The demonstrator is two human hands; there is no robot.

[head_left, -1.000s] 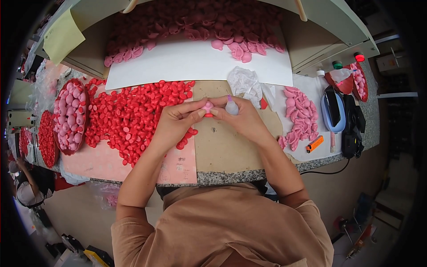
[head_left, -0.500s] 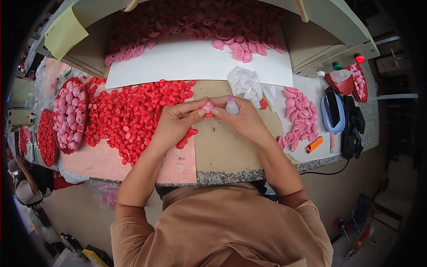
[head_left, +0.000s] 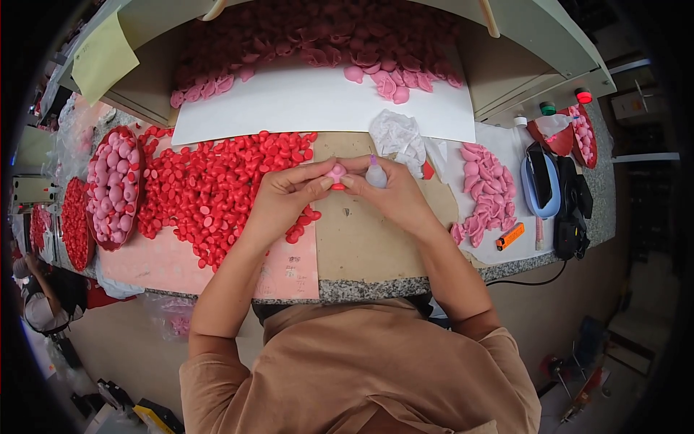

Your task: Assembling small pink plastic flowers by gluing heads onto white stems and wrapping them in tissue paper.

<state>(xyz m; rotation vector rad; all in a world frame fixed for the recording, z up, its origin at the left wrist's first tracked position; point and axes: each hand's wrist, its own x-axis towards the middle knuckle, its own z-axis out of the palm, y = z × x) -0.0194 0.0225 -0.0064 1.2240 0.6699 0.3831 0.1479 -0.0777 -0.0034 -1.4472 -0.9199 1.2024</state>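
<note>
Between the fingertips of my left hand and my right hand is a small rounded pink-and-red piece, pink above and red below. Both hands are closed on it, thumbs at its near side. Tucked in my right hand is a small translucent squeeze bottle with a purple pointed tip facing away from me. Just left of my left forearm spreads a heap of glossy red rounded pieces. A pile of pink petal-shaped pieces lies to the right of my right hand.
Brown board lies under my hands. A crumpled white tissue, an orange lighter and a blue tray holding a dark phone sit rightward. A basket of pink pieces stands left. Ahead, a cabinet shelf bears many pink pieces.
The pink-and-red piece has tilted very slightly between my fingertips. Both hands keep nearly the same place and grip.
</note>
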